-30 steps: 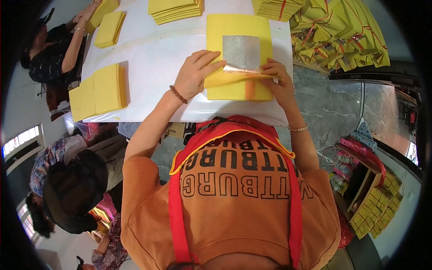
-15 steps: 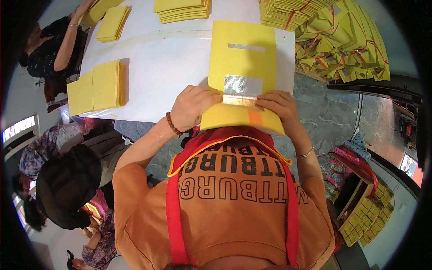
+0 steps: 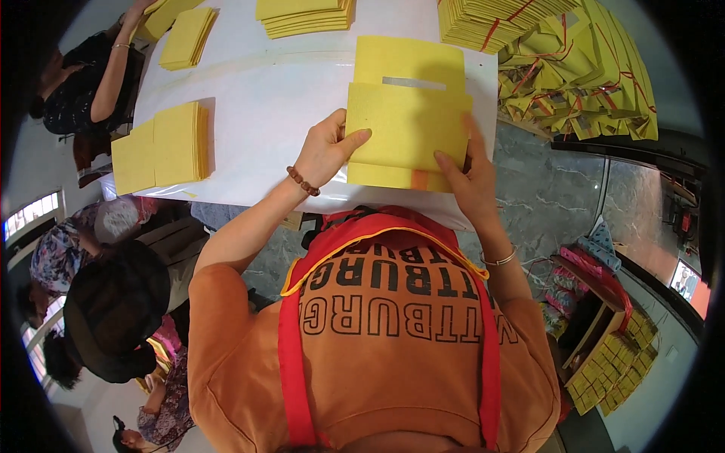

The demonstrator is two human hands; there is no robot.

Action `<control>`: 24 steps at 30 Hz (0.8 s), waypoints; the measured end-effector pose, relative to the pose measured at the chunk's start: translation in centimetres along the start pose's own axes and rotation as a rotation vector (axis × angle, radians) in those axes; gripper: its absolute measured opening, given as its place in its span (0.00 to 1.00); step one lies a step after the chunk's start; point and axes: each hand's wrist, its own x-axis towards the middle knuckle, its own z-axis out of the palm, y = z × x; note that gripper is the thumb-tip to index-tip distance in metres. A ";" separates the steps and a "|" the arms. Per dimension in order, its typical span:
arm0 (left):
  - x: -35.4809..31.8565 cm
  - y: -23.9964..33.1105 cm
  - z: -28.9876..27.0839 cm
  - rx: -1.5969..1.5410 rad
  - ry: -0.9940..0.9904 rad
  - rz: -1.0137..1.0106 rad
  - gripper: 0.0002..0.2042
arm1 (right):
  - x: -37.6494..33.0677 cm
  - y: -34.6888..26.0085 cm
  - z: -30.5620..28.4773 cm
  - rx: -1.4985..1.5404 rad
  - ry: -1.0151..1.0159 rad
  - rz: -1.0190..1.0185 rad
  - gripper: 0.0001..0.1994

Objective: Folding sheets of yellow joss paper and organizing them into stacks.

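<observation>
A stack of yellow paper sheets [image 3: 408, 136] is folded over at the near edge of the white table, and its plain side faces up. My left hand [image 3: 326, 147] is closed on its left edge, with the thumb on top. On the right edge my right hand [image 3: 470, 170] grips it, thumb on top and the fingers blurred at the side. Beyond the fold, a further part of yellow paper [image 3: 411, 57] shows with a strip of silver foil [image 3: 415, 83]. A small orange patch [image 3: 421, 180] is visible on the near edge.
Folded yellow paper piles [image 3: 177, 143] lie left on the white table [image 3: 264, 136], with more piles [image 3: 302, 16] at the far side. Red-tied bundles [image 3: 581, 75] are heaped far right. Co-workers sit left, one in a black hat [image 3: 117, 302]. Packed yellow bundles [image 3: 615, 362] stand lower right.
The near part of the yellow paper has been folded away from me, covering the large silver patch. Both hands have moved to its side edges, the left one slightly farther up the table.
</observation>
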 end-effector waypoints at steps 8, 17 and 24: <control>0.8 0.1 0.6 -0.061 0.083 -0.023 0.18 | 0.4 1.3 -0.1 0.015 -0.035 0.141 0.25; 0.4 0.7 1.2 -0.102 0.152 -0.026 0.23 | 0.4 1.2 0.1 0.037 -0.012 0.146 0.25; -0.6 2.6 0.4 0.410 0.286 0.229 0.24 | 0.4 1.8 0.1 -0.036 -0.002 0.092 0.25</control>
